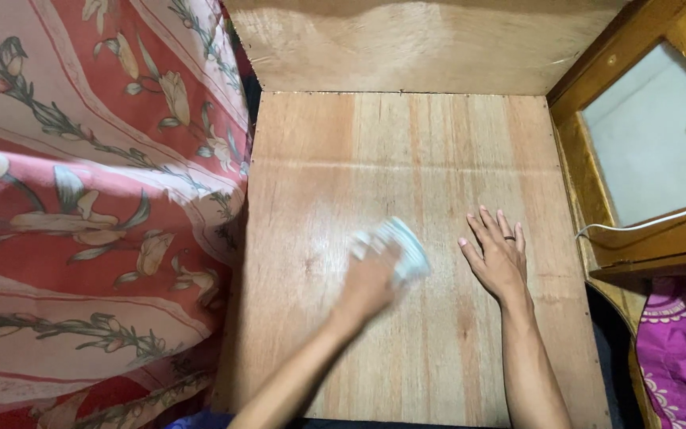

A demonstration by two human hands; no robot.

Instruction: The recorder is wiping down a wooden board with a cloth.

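My left hand (pixel 371 280) was closed around a pale, white-and-light-green cloth (pixel 403 246), and both were blurred. The cloth bunched out past my knuckles on the far right side of the grip, so most of it lay just beyond my fingers while the rest was tucked under my palm. It sat pressed against the wooden board (pixel 406 167), a little nearer than the board's middle and slightly left of centre.

My right hand (pixel 499 256) lay flat beside it, fingers spread apart and palm down on the wood, holding nothing. A thin ring showed on one finger. The cloth and this hand were near each other but not touching, with a strip of bare board between them.

To my left hung a red floral fabric (pixel 81 199), its edge meeting the board's side. To the right stood a brown wooden frame (pixel 589 199) around a pale panel, with purple cloth (pixel 680 349) below it. Farthest away, an upright plywood panel (pixel 406 48) closed off the board's back edge.
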